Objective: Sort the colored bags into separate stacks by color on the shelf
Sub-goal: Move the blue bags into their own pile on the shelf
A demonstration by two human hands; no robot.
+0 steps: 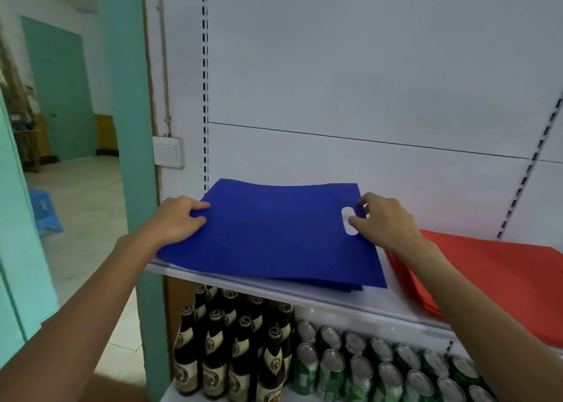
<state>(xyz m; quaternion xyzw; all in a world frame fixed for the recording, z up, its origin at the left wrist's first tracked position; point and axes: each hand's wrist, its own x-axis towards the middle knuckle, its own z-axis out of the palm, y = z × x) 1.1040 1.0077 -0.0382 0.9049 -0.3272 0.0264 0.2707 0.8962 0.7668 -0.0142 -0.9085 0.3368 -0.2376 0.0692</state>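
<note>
White shelving fills my view, its pale back panel bare above the shelf (335, 305) I am working at. On that shelf the blue bag (268, 234) lies on top of the blue stack (350, 286), whose lower edges peek out at the front corner. Just right of the blue stack sits the red stack (487, 267), flat and apart from it by a narrow strip of shelf. Below the shelf stand dark bottles (219, 340) and green cans (380, 371).

My left hand (176, 222) pinches the left edge of the blue bag, thumb on top and fingers curled at the border. My right hand (387, 222) has fingers closed around the right edge beside the die-cut handle slot (348, 221), thumb near the hole.

I judge this bag to be thin non-woven fabric: very light, limp, matte and slightly grippy rather than slick. The far edge bows up a little, so it will sag if held at one point. Holding both short edges, as now, should keep it flat; the handle slot offers a sure hold too. Nothing fragile here, though a careless slide could drag the sheets beneath out of line.

It is a deep, even royal blue, rectangular, with one oval cut-out near its right side.
</note>
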